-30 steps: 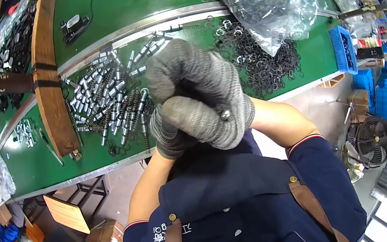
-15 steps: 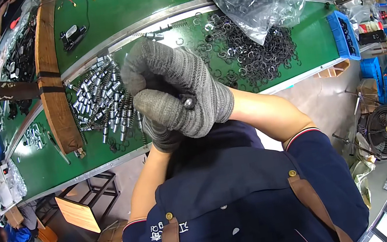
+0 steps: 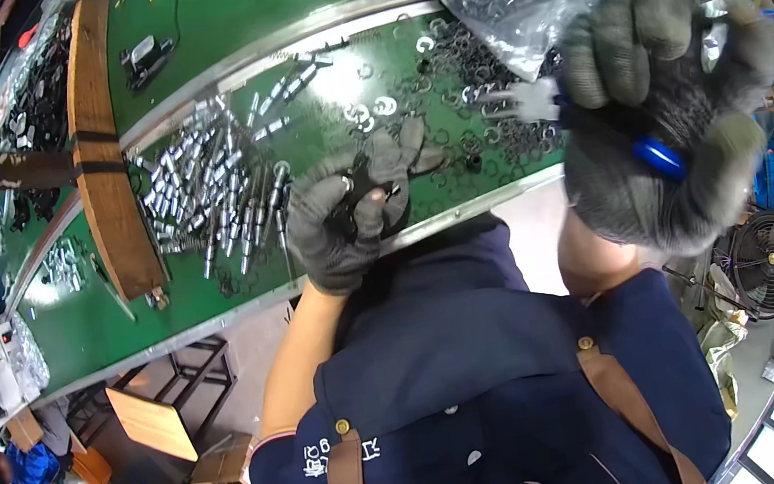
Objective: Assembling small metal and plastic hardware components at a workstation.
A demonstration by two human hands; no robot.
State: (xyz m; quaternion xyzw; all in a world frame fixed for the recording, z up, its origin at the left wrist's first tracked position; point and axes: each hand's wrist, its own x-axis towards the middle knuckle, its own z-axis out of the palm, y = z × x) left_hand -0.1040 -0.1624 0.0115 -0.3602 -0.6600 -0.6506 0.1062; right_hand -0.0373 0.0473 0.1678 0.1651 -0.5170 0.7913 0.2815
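Head view: my left hand (image 3: 348, 218) pinches a small dark part (image 3: 360, 185) over the tabletop's (image 3: 214, 300) near edge — my right hand (image 3: 661, 117), raised, grips a blue-handled tool (image 3: 657, 157). I'd align steadily before pressing.

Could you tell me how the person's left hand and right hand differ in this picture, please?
The left hand sits low over the green bench, holding small dark parts; the right hand is raised nearer the camera, gripping a blue-handled tool. The left hand is beside the metal pins, the right over the black rings. Both wear grey knit gloves.
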